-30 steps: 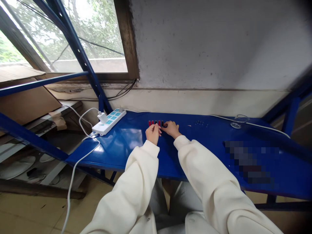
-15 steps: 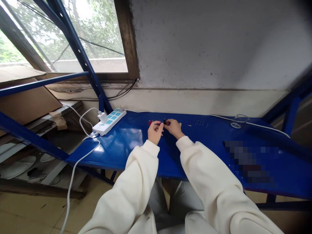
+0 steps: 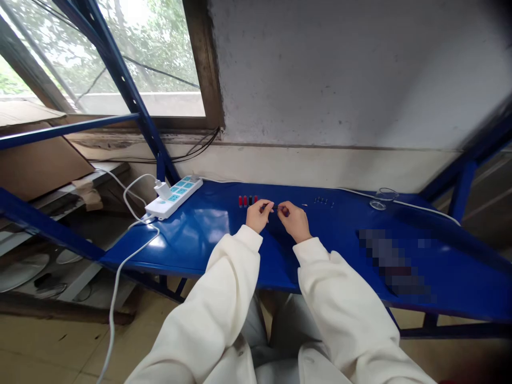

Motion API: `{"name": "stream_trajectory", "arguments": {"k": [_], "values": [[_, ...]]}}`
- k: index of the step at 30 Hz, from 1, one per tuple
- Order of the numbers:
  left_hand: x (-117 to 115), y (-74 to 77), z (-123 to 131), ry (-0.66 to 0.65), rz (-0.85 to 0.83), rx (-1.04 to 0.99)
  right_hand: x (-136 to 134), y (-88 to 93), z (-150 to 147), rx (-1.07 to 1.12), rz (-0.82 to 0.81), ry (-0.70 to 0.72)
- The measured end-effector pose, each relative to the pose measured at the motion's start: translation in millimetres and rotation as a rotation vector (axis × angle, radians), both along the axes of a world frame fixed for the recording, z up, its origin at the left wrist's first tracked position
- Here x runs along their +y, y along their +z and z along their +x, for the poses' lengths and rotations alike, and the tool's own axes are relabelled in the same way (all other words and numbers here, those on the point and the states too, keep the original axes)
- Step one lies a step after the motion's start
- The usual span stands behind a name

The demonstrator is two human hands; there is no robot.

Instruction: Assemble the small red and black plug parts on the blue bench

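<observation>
Blue table [image 3: 216, 240] holds the red-black row [image 3: 245, 201]; just right of it, left hand [image 3: 259, 215] and right hand [image 3: 293, 217] clamp a dark piece [image 3: 275, 208], apparently just tipped from upright, now shared between both.

Bare left hand [image 3: 258, 215] and bare right hand [image 3: 295, 220] are now holding the previously upright black cylinder [image 3: 274, 208] sideways, right of the red-and-black cylinder row [image 3: 245, 201].
</observation>
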State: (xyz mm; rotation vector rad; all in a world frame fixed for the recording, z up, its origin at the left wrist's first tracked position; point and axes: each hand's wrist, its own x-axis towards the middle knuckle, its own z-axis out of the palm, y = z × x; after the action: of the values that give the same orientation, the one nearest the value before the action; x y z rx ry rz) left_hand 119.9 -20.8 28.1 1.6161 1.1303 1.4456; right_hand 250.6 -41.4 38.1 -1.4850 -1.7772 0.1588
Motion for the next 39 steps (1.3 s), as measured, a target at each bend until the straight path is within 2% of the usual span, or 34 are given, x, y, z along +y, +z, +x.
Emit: {"name": "stream_trajectory", "arguments": {"k": [3,7,13,19,31,39], "values": [[0.9,-0.9,-3.9,-0.042,-0.062,-0.104,-1.5,-2.3,-0.3,0.155,0.051,0.018],[0.0,-0.7,-3.5,-0.096,-0.099,-0.160,-3.1,-5.2,-1.1,0.309,0.013,-0.014],[-5.7,2.6,-0.1,-0.220,-0.132,-0.173,-3.3,-8.9,-2.9,0.296,0.020,0.084],[-7.2,5.6,-1.1,-0.319,-0.131,-0.192,-1.3,-10.0,0.0,0.395,0.100,-0.011],[-5.5,-2.3,1.2,-0.292,-0.103,-0.012,1.9,-14.3,0.6,0.200,0.112,-0.044],[-7.6,-9.3,0.6,-0.148,0.007,0.227,2.5,-17.1,0.0,0.120,0.103,-0.019]]}}
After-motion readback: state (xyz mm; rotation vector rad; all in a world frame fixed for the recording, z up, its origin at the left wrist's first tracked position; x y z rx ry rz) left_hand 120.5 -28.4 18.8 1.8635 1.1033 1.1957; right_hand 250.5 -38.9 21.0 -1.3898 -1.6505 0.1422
